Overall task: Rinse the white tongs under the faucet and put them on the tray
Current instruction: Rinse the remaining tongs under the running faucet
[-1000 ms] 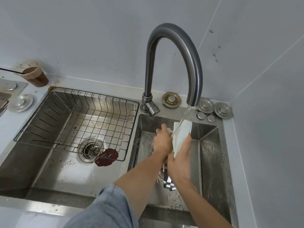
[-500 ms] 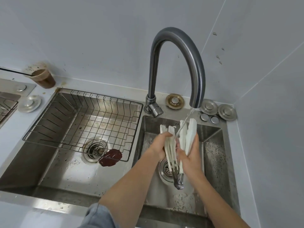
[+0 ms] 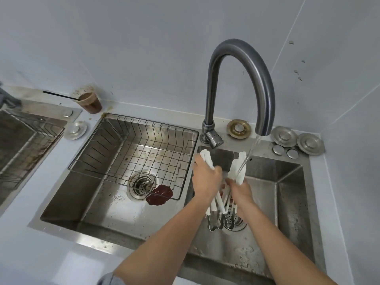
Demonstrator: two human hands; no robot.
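Note:
Over the right sink basin I hold white tongs with steel loop ends. My left hand grips one pair of white tongs, its white tips pointing up and left. My right hand grips a second pair of white tongs, whose tips sit in the water stream running from the curved grey faucet. The steel ends of both pairs hang crossed above the drain. No tray is clearly in view.
A wire basket sits in the left basin above its drain, with a dark red piece beside it. A brown cup with a straw stands at the back wall. Metal plugs lie behind the right basin.
The two pairs of tongs, held close together before, have spread apart at the tips. My left hand moved its pair left, away from the stream; the camera view shifted.

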